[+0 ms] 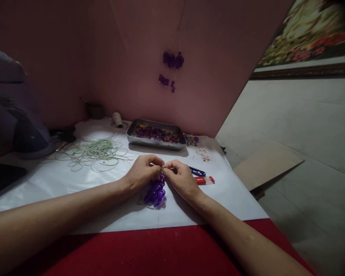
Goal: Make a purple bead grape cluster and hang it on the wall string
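Note:
My left hand and my right hand meet over the white table cover, fingertips pinched together at one spot. A cluster of shiny purple beads hangs from that pinch, its lower end at the cover. Whatever thread or small bead lies between the fingertips is too small to make out. Just right of my right hand lie a blue-handled tool and a red cutter, both partly hidden by the hand.
A metal tray of mixed beads stands behind my hands. Tangled pale green cord lies to the left, a thread spool behind it. Loose beads lie right of the tray. Purple bead strands hang at the pink wall.

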Tool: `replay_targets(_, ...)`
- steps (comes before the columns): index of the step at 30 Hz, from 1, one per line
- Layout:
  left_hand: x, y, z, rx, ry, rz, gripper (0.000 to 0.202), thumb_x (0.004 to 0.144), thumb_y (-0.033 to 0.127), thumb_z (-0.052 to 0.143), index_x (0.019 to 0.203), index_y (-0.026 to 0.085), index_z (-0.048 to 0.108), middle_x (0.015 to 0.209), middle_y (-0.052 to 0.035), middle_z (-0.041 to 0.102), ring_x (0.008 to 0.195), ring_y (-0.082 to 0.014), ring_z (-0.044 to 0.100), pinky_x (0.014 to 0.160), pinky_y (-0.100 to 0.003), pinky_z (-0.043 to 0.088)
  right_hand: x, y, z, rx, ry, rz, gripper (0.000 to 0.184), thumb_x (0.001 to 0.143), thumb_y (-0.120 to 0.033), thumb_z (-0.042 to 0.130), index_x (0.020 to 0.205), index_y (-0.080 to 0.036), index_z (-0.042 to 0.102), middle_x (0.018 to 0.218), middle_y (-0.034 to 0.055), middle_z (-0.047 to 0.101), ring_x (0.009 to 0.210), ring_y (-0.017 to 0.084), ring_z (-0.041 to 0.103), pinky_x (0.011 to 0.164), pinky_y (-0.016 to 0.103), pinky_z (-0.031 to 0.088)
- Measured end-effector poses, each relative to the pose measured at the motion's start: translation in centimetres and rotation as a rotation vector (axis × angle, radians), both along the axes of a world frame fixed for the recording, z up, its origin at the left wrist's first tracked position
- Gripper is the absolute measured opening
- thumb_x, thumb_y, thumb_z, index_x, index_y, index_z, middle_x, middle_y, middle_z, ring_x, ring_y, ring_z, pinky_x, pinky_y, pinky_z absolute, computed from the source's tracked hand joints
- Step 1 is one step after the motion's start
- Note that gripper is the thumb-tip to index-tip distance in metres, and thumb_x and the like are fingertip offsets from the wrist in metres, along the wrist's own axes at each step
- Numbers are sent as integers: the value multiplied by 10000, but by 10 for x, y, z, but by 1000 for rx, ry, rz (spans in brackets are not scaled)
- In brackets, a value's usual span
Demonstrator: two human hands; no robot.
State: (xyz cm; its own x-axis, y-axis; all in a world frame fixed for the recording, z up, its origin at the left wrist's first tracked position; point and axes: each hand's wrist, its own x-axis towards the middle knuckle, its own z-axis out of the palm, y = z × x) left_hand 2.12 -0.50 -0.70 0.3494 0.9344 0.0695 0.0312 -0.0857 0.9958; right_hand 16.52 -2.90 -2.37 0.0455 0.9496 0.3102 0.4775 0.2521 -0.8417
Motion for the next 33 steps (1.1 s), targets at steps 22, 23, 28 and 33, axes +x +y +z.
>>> replay_targets(22,-2,7,-9,117,39,10,87,609,151,635,696,140,642,619,2,606,538,-109,510,522,-246,420,-2,-2,2,-7,8,-22,92,739,-130,576,659,-171,595,679,13,585,677,161,539,651,279,431)
replay_targets(23,-2,7,-9,117,35,5,94,603,148,637,697,141,639,631,-1,613,555,-112,519,531,-246,427,-2,-2,2,-7,7,-19,90,739,-126,575,663,-169,596,686,15,588,676,161,540,652,280,434)
replay_targets(28,-1,5,-8,125,55,36,79,594,146,639,672,143,632,638,-11,625,587,-125,539,541,-247,439,-2,-2,1,0,8,-12,82,745,-139,578,673,-168,604,693,22,603,676,161,547,646,281,442)
replay_targets(33,-1,5,-8,136,60,56,81,596,134,634,676,145,644,623,-3,617,554,-116,525,518,-240,428,-1,-1,0,-2,15,-29,88,743,-158,583,659,-170,605,669,20,601,668,163,544,640,283,438)
